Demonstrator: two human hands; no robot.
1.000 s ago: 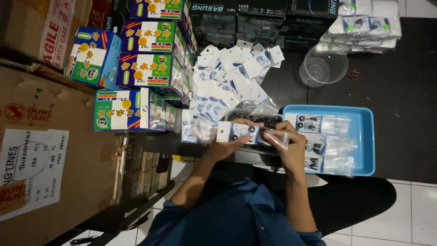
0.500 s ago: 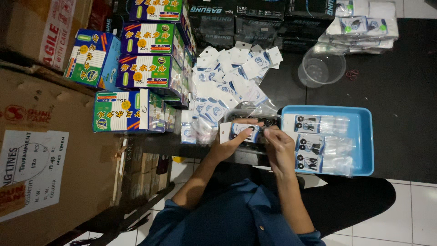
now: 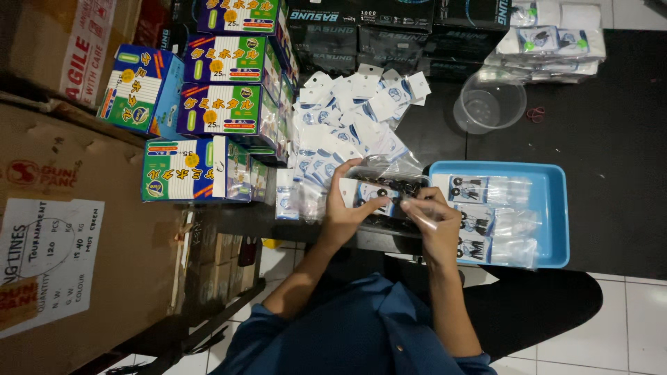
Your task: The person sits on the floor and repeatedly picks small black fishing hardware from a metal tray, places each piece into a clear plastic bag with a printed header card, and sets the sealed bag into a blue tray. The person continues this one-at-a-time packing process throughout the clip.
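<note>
left hand (image 3: pixel 347 212) pinches a small card (image 3: pixel 366 193), right hand (image 3: pixel 434 219) grips its clear bag (image 3: pixel 417 208); blue tray (image 3: pixel 556 208) at three o'clock. best keep the bag mouth open, card flat.

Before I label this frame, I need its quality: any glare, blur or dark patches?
Head view: sharp at the left hand and right hand; soft glare on the clear packets in the blue tray; black mat dark; carton evenly lit.
</note>
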